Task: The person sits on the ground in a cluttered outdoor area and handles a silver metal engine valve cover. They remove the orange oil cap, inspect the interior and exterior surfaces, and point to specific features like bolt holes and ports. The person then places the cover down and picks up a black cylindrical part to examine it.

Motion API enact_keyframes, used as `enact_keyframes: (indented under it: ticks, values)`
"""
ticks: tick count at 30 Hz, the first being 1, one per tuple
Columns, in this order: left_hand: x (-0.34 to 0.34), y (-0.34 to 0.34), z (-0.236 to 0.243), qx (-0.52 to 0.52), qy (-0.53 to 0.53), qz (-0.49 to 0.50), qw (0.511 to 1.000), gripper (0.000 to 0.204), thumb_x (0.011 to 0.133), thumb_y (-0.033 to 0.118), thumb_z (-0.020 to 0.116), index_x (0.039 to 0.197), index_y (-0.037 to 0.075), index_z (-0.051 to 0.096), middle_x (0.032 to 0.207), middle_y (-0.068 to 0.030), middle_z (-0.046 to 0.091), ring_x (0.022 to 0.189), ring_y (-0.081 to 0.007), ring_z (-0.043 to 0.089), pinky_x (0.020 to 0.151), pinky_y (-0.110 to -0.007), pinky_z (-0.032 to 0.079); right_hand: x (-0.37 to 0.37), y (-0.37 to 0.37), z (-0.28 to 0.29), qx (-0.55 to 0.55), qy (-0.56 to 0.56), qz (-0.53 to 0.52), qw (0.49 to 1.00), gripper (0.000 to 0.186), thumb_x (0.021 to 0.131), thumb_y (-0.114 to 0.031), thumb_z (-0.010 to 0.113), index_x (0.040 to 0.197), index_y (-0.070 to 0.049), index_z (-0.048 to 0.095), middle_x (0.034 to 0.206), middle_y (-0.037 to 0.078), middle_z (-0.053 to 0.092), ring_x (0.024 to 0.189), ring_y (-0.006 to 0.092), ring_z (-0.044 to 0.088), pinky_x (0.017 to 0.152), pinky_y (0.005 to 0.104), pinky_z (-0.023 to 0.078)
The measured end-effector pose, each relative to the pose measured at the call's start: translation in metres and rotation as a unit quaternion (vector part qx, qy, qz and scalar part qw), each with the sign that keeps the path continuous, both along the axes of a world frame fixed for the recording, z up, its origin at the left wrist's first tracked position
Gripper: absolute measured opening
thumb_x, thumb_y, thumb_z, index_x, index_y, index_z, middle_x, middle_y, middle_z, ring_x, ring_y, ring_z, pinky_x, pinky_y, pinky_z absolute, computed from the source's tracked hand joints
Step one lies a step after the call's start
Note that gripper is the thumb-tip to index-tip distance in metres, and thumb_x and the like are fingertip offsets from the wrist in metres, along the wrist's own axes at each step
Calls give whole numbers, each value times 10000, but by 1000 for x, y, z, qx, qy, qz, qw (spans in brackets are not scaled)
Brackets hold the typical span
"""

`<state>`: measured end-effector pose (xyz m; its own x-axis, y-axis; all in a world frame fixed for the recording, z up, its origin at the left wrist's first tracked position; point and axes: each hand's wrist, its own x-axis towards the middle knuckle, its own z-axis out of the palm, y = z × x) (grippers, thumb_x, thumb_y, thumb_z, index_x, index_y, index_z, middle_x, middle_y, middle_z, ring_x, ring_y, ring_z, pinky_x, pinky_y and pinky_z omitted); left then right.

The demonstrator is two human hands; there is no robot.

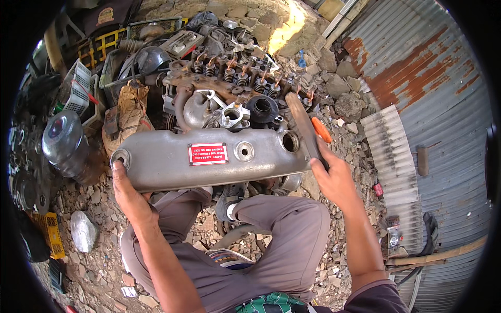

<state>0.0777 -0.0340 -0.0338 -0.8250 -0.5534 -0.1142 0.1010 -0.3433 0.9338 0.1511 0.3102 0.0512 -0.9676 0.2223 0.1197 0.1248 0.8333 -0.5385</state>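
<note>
Nearest the camera, over grey-trousered knees: grey metal valve cover (209, 159), held level and lengthwise across the lap, red label plate at centre, round holes along the top face. Left hand (128, 190) closed around the left end, thumb by the end hole. Right hand (334, 177) clamped on the right end, also pinning an orange-handled tool (319, 129) against it. Judged rigid, fairly heavy, likely oily and slick; thin gasket edge probably prone to denting. Best hold judged at both ends, as now, palms under the rim. Just beyond: bare cylinder head (235, 83) with valve springs exposed, rusty, standing on rubble. Left of that: clear plastic water jug (63, 141), contents not discernible. Farther left: white plastic crate (78, 88), contents unclear. Far back: wire basket (156, 26) holding dark engine parts. Right side: corrugated metal sheeting (417, 68), rusted.
</note>
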Motion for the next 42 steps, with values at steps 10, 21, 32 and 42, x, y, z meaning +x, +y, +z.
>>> enact_keyframes:
  ticks: [10,21,32,42]
  values:
    - [-2,-4,-8,12,20,17,1000,626,913,615,570,1221,70,584,897,-9,641,561,-39,530,405,-176,292,78,-11,-22,43,30,21,998,620,919,-123,534,1500,-25,342,1144,296,644,1027,392,670,901,387,502]
    - [-4,2,-3,-13,10,32,999,620,912,610,569,1212,68,593,942,-17,642,613,-41,557,407,-174,299,-3,-14,-21,17,39,-38,998,602,929,-166,546,1489,-40,366,1126,311,644,981,433,671,852,423,513]
    - [2,-8,-4,9,1,-4,1000,580,931,580,563,1217,76,586,935,-10,651,603,-48,555,425,-182,327,37,-26,-32,16,49,-30,998,604,938,-175,547,1491,-19,360,1043,282,666,899,330,696,807,380,523]
    - [-1,-6,-7,12,7,18,1000,599,908,601,582,1235,99,581,939,-23,637,582,-58,546,423,-188,331,47,-6,-16,-249,25,-87,964,582,1003,-210,506,1524,-39,308,770,36,551,551,65,481,478,253,419]
